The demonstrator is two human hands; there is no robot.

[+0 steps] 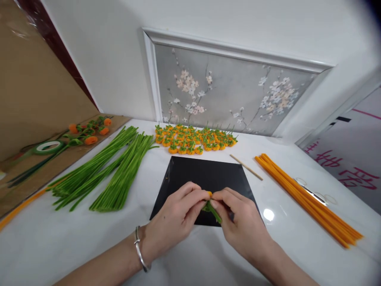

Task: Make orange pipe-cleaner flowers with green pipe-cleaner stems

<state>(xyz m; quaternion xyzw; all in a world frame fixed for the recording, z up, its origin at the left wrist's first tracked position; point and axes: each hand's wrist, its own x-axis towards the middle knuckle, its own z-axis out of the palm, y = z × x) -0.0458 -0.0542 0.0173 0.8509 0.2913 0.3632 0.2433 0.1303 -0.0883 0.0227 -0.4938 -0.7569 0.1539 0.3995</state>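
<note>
Left hand (pixel 178 208) and right hand (pixel 241 216) each pinch a small green-and-orange piece (pixel 216 213) between thumb and fingers, over a black mat (pixel 205 171) on the desk (pixel 59 246); the 2-handed hold presumably steadies its fine parts. Orange-and-green ornaments (pixel 190 140) stand grouped behind the mat, apparently out of the way. Green stems (pixel 125 178) lie left and orange stems (pixel 306 199) right, probably for reach. Pink handwriting (pixel 361 173), far right, cannot be read with certainty; 0 brands are legible.
</note>
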